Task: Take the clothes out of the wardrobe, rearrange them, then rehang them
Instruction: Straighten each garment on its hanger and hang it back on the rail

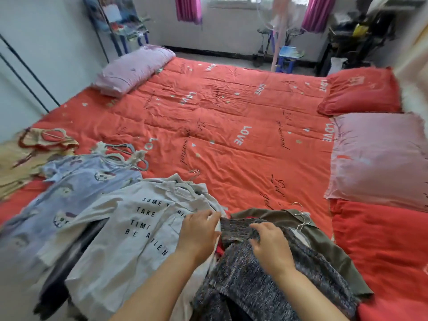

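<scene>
The clothes [129, 218] lay out on the bed [231, 117], the left hand [200, 230] and right hand [271, 245] pinching a sweater [266, 293] collar between them, rehanging apparently not yet begun.

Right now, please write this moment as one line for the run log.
stage: sorting on bed | left hand: grips band of grey knit garment | right hand: grips same band | white printed shirt: beside it

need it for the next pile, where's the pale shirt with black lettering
Head view: the pale lettered shirt lies low left on the red bed cover, between the blue cat-print top and the dark knit garment, beside the left hand.
</scene>
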Motion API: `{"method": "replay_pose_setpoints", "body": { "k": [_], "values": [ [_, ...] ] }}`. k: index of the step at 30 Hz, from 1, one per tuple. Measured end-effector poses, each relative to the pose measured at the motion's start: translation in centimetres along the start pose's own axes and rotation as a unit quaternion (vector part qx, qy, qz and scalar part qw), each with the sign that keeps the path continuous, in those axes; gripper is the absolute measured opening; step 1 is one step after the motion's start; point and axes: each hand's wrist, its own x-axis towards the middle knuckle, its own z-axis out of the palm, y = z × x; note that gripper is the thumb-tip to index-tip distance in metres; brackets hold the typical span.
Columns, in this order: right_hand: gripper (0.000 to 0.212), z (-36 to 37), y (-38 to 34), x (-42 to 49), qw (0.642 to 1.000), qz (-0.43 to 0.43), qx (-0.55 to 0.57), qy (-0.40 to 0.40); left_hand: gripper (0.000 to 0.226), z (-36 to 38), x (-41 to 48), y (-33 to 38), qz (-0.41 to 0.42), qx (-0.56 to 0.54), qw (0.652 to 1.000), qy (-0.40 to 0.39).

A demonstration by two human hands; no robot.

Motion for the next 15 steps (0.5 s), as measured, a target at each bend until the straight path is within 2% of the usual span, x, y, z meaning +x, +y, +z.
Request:
{"method": "replay_pose_setpoints", "body": {
  "k": [9,15],
  "values": [
    [0.041,9.1,-24.1,-3.8,0.986,-0.155,-0.055,-0.009,0.050,-6.6,-15.4,-21.4,-0.096,-0.013,0.993,0.060],
    [0.041,17.0,-39.4,-6.8,0.968,-0.234,-0.066,-0.058,0.053,-9.6,-25.6,-35.6,-0.193,-0.002,0.978,0.075]
  ]
}}
